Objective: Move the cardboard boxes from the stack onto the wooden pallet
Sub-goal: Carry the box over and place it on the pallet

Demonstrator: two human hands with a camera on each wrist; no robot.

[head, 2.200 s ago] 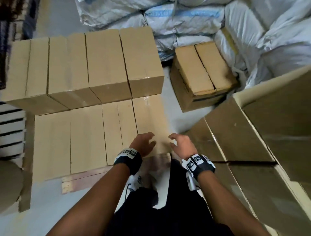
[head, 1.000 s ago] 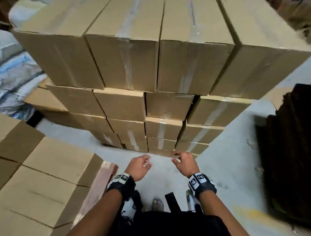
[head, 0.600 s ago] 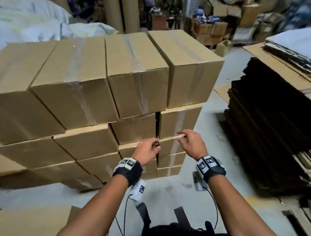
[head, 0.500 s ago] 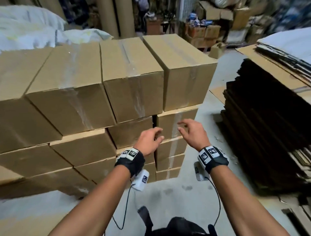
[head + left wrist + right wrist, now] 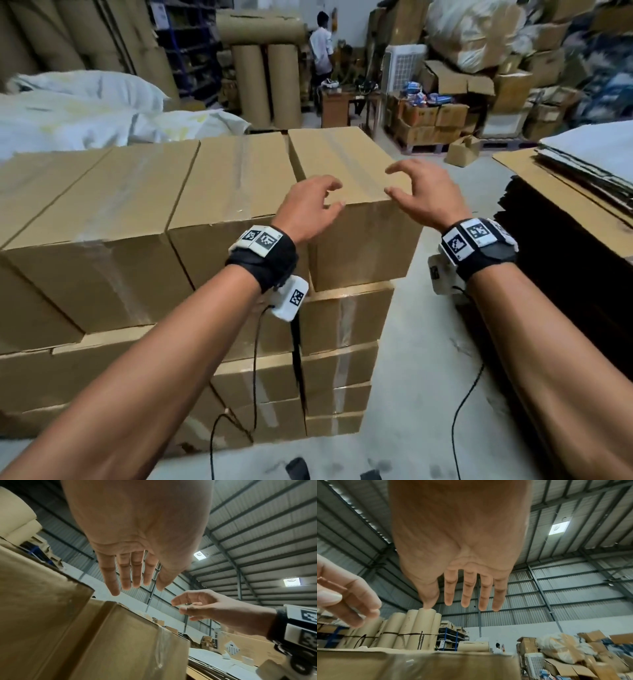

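Our left hand (image 5: 310, 209) and right hand (image 5: 424, 197) hover spread and empty over the end box (image 5: 352, 205) at the right corner of the stack's (image 5: 144, 281) top layer. It looks stiff, taped and probably weighty. We would grip its two long sides low down.

We count two hands: left hand (image 5: 310, 209), right hand (image 5: 424, 197). Four cardboard boxes (image 5: 346, 178) across stack's top layer. Two wristbands (image 5: 262, 251).
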